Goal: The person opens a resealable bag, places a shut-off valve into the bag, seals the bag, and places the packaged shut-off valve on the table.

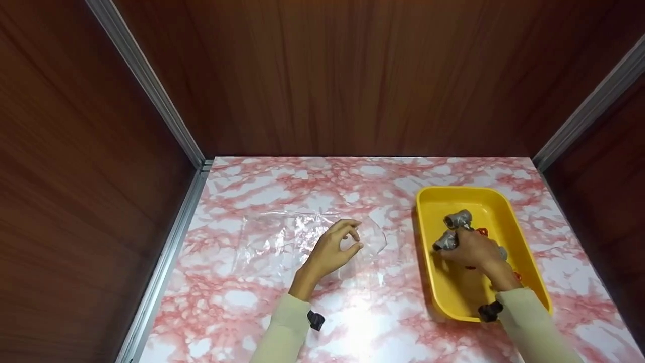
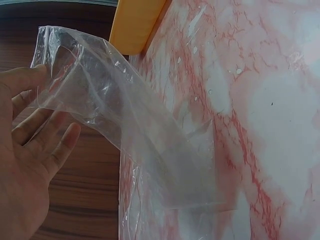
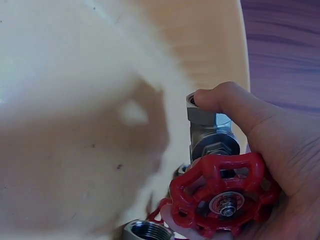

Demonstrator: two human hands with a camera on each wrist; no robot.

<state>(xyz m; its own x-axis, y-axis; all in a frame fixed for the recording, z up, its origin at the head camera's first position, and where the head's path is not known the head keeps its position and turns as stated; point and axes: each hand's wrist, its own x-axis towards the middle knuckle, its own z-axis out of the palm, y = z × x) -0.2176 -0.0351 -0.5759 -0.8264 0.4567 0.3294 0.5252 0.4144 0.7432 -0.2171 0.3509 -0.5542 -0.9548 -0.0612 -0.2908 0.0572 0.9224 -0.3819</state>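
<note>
A clear plastic bag (image 1: 282, 242) lies across the table, its mouth end raised at my left hand (image 1: 330, 249). In the left wrist view, my thumb and bent fingers hold the rim of the bag (image 2: 100, 85), whose mouth gapes. My right hand (image 1: 476, 249) reaches into a yellow tray (image 1: 463, 194) and grips a metal gate valve (image 1: 446, 241). The right wrist view shows the valve's red handwheel (image 3: 227, 197) against the palm, with the thumb on the valve's threaded end. Another grey valve (image 1: 458, 219) lies just beyond that hand.
More valve parts with red handwheels (image 1: 517, 276) lie in the tray, partly hidden by the right hand and arm. The marbled red-and-white table (image 1: 262, 186) is bounded by brown wood-look panels (image 1: 352, 75) at the back and both sides.
</note>
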